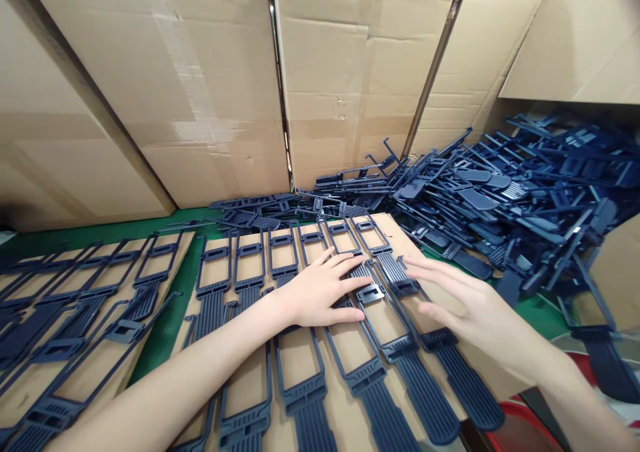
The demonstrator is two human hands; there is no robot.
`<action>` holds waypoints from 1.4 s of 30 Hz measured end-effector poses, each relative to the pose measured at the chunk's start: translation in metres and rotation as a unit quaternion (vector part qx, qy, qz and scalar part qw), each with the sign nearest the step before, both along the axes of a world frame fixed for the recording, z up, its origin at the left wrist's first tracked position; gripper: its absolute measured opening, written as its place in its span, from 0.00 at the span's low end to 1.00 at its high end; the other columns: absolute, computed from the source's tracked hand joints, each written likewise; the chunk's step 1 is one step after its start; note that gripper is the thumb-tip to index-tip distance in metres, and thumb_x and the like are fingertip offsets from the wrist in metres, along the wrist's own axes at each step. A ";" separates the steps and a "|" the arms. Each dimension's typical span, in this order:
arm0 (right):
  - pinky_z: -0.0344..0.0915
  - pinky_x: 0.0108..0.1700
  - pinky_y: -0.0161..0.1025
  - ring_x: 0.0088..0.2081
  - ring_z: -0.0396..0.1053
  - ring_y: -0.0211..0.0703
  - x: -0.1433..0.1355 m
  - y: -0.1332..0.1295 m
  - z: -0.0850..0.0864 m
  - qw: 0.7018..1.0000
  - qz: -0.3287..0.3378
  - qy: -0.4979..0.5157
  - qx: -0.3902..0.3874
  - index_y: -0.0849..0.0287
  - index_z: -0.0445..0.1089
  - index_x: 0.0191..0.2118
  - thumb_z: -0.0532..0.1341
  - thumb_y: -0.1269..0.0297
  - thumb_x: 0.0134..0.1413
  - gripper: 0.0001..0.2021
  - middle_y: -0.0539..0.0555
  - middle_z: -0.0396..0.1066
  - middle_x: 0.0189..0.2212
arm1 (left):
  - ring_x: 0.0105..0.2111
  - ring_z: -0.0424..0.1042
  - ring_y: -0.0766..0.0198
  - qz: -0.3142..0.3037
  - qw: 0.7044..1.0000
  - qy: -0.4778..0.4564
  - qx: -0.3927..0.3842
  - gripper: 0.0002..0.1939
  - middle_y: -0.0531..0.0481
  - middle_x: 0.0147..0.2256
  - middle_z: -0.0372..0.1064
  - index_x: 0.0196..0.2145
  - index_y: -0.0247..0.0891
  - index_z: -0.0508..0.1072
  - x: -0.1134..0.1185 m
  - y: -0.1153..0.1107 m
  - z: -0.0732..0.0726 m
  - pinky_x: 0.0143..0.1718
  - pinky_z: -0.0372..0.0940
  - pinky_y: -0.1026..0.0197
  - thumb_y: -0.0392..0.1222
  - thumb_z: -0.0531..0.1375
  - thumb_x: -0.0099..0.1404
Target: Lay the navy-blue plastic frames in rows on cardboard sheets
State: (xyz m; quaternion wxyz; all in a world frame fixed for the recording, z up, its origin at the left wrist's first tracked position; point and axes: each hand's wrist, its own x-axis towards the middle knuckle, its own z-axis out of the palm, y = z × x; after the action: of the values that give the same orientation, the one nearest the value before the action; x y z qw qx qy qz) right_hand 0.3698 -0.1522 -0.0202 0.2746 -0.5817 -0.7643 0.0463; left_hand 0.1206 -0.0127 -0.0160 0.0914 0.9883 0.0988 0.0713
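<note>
Several dark blue plastic frames with ribbed paddle ends lie in two rows on a cardboard sheet (411, 245). My left hand (327, 289) rests over the middle of the sheet with its fingers spread, touching or just above the frames there. To its right, my right hand (463, 302) is held beside the upper end of the rightmost frame in the near row (465, 382). Its fingers are stretched out and apart from the thumb, with nothing visible between them. Both palms face down or inward and are partly hidden.
A large heap of blue parts (500, 192) spreads across the back right. Another cardboard sheet (186, 242) with frames lies on the green surface (163, 345) at left. Tall cardboard boxes (210, 92) stand behind. A red container (525, 429) shows at lower right.
</note>
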 end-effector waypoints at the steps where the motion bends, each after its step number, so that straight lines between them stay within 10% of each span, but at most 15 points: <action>1: 0.57 0.62 0.50 0.61 0.57 0.51 0.002 0.012 0.003 1.000 0.019 -0.013 -0.004 0.52 0.65 0.57 0.55 0.52 0.62 0.21 0.54 0.58 0.61 | 0.65 0.45 0.46 0.003 1.000 -0.001 0.000 0.34 0.43 0.66 0.44 0.63 0.45 0.57 0.000 0.000 -0.001 0.64 0.38 0.39 0.62 0.53 0.65; 10: 0.44 0.66 0.55 0.67 0.41 0.52 0.009 0.097 -0.030 0.991 0.089 -0.082 -0.058 0.63 0.51 0.66 0.49 0.46 0.63 0.33 0.61 0.46 0.66 | 0.66 0.35 0.41 0.069 0.997 0.027 -0.005 0.40 0.42 0.67 0.37 0.64 0.44 0.55 0.001 0.001 -0.005 0.63 0.38 0.37 0.69 0.51 0.61; 26: 0.38 0.67 0.55 0.67 0.36 0.51 -0.007 0.099 -0.041 0.987 0.104 -0.093 -0.077 0.66 0.44 0.68 0.48 0.42 0.62 0.38 0.62 0.41 0.67 | 0.66 0.36 0.39 0.073 0.995 0.068 -0.009 0.41 0.36 0.67 0.35 0.65 0.40 0.54 -0.002 -0.001 -0.002 0.62 0.39 0.35 0.68 0.50 0.63; 42: 0.51 0.57 0.58 0.60 0.55 0.60 0.120 0.181 0.027 0.897 -0.091 -0.367 0.229 0.61 0.74 0.40 0.60 0.72 0.50 0.10 0.63 0.62 0.57 | 0.66 0.32 0.42 0.076 0.994 0.082 -0.016 0.41 0.38 0.68 0.31 0.66 0.42 0.51 -0.004 -0.004 0.001 0.63 0.36 0.37 0.69 0.47 0.63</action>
State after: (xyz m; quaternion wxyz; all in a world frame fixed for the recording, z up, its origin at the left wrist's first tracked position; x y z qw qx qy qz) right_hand 0.4901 0.0283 0.0069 0.1032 -0.5460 -0.7438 -0.3716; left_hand 0.1167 -0.0172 -0.0154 0.0929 0.9788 0.1823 -0.0047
